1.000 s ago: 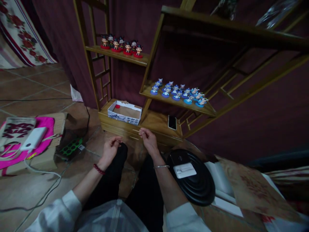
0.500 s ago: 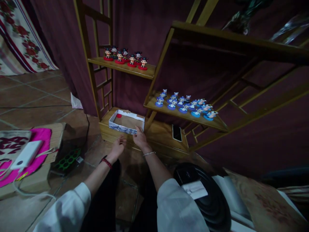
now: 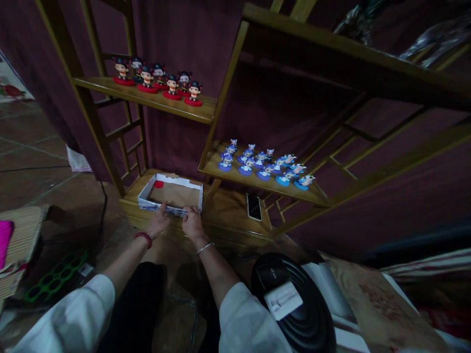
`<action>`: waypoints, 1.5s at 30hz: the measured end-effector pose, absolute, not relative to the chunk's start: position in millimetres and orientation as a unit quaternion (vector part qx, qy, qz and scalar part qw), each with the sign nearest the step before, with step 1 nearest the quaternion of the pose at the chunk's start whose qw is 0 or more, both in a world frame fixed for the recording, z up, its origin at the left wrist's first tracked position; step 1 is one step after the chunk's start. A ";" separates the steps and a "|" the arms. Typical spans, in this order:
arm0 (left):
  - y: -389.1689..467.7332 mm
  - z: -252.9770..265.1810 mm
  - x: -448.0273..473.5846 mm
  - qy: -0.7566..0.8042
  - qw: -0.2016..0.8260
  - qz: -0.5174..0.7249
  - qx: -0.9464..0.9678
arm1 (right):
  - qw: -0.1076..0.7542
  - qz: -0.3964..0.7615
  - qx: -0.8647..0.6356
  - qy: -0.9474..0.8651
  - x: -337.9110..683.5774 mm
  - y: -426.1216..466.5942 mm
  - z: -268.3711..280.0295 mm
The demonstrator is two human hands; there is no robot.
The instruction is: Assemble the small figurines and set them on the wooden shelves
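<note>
A shallow, open-topped cardboard box (image 3: pixel 144 195) with a white inside and patterned outer walls sits on the low wooden shelf. Inside it, at the back left corner, lies a small red disc (image 3: pixel 158 184); the rest of the visible bottom is plain brown. My left hand (image 3: pixel 159 223) is at the middle of the front wall, its index finger over the rim and the other fingers curled against the outside. Closed on the same wall near its right end is my right hand (image 3: pixel 192 224), fingers over the rim.
Several red-based figurines (image 3: pixel 171 87) stand on the upper left shelf. More figurines with blue and purple bases (image 3: pixel 246 166) fill the middle shelf. A phone (image 3: pixel 253 207) lies right of the box. A ribbed black object (image 3: pixel 305 304) stands beside my right arm.
My left hand has moved forward from in front of the box onto its front wall. The right hand stays at the box's front right. The view has shifted, bringing the shelves closer.
</note>
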State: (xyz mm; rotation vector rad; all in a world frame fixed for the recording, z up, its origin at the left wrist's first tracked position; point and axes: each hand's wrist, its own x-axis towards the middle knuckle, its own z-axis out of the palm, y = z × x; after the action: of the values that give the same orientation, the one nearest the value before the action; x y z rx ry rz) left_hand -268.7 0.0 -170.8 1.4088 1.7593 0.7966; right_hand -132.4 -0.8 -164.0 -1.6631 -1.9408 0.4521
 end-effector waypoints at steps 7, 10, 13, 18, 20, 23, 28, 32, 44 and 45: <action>4.9 -148.2 -269.0 0.720 0.245 0.215 0.613 | 0.299 0.165 -0.611 -0.714 -133.0 1.0 -156.9; 6.6 -148.4 -269.1 0.718 0.232 0.199 0.625 | 0.299 0.166 -0.621 -0.705 -134.1 3.8 -159.8; 7.3 -153.8 -270.7 0.722 0.226 0.181 0.629 | 0.279 0.170 -0.623 -0.711 -134.9 5.1 -162.8; 2.4 -154.4 -274.7 0.721 0.210 0.169 0.638 | 0.254 0.190 -0.619 -0.719 -135.7 4.4 -159.9; -0.1 -151.7 -275.5 0.723 0.209 0.169 0.636 | 0.252 0.193 -0.620 -0.718 -136.5 3.5 -159.2; -2.5 -150.7 -275.9 0.727 0.206 0.173 0.632 | 0.259 0.191 -0.621 -0.715 -137.6 1.6 -161.6; -3.2 -159.5 -276.7 0.700 0.212 0.193 0.654 | 0.283 0.182 -0.618 -0.711 -135.2 -1.2 -165.3; -3.0 -167.0 -276.4 0.699 0.213 0.209 0.650 | 0.296 0.185 -0.596 -0.723 -130.9 -3.2 -165.2; -5.8 -167.3 -283.7 0.684 0.245 0.242 0.643 | 0.426 0.119 -0.674 -0.591 -105.2 -15.2 -152.1; -7.0 -165.7 -286.2 0.688 0.246 0.249 0.635 | 0.437 0.113 -0.682 -0.576 -101.1 -14.9 -149.9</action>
State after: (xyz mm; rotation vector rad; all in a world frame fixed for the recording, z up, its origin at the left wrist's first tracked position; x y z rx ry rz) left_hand -286.2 -7.0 -165.7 1.7331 1.8777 0.6792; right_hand -101.1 -14.9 -149.9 -1.6960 -1.4321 0.2815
